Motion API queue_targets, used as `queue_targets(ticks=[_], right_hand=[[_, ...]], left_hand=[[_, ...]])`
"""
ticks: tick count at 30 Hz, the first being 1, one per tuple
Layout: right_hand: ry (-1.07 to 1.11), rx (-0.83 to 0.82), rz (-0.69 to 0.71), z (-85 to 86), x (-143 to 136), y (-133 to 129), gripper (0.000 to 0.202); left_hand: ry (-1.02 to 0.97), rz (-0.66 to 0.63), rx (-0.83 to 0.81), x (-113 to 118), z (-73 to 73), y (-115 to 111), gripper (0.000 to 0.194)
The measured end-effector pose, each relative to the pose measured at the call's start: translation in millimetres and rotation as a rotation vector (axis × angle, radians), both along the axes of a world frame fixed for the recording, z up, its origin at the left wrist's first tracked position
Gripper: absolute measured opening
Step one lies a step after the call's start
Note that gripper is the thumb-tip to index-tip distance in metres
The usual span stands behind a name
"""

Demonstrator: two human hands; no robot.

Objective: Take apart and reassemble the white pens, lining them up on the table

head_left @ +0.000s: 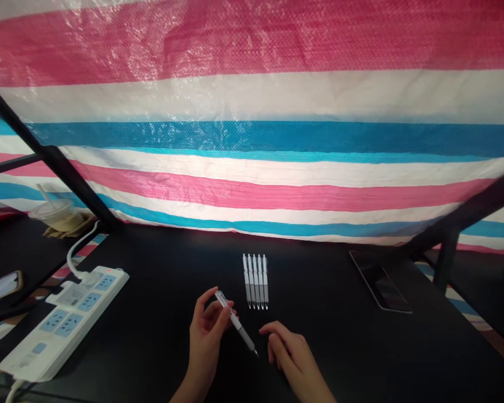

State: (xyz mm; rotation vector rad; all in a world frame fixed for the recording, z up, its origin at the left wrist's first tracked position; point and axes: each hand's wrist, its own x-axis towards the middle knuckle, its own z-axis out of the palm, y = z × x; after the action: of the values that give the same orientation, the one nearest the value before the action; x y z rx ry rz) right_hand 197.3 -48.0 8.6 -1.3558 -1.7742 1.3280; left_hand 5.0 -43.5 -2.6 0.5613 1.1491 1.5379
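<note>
The left hand (208, 333) has its fingers closed in a pinch on a white-and-grey pen (237, 323), thumb against the upper barrel, while the grey end slopes out toward five o'clock; whether its tip touches the black tabletop (151, 274) I cannot tell. Between three and four o'clock from that hand (taking twelve as the far side, by the striped sheet (252, 196)) lies the right hand (292, 358), half open, its index finger reaching toward the pen's tip but apart from it, the others loosely curled; nothing shows in its grasp. Five similar pens (256, 284) lie side by side between one and two o'clock from the left hand, their tips toward six. A dark phone (380, 282) rests at three o'clock from that row, and a white power strip (67, 330) at nine o'clock from the left hand. The step in hand looks like steadying or turning the single pen in the air – a judgement, since one picture shows no motion. Any move from this pose calls for a light, firm pinch, the slant kept in check – and, if the right hand is to share the hold, fingertips brought in gently at the grey end.
</note>
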Motion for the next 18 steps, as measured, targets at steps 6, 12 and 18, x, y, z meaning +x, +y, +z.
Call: queue_targets(ticks=[6,12,18], right_hand=[[0.003,0.006,0.024,2.8,0.4,0.3,0.042],[-0.006,0.008,0.018,2.4,0.1,0.7,0.041],[-0.01,0.007,0.029,-3.5,0.2,1.1,0.041]], left_hand=[[0.012,0.009,0.01,-0.7,-1.8,-1.0,0.063],[0.018,0.012,-0.003,0.3,1.9,0.3,0.056],[-0.004,0.017,-0.001,-0.9,-0.2,0.3,0.055]])
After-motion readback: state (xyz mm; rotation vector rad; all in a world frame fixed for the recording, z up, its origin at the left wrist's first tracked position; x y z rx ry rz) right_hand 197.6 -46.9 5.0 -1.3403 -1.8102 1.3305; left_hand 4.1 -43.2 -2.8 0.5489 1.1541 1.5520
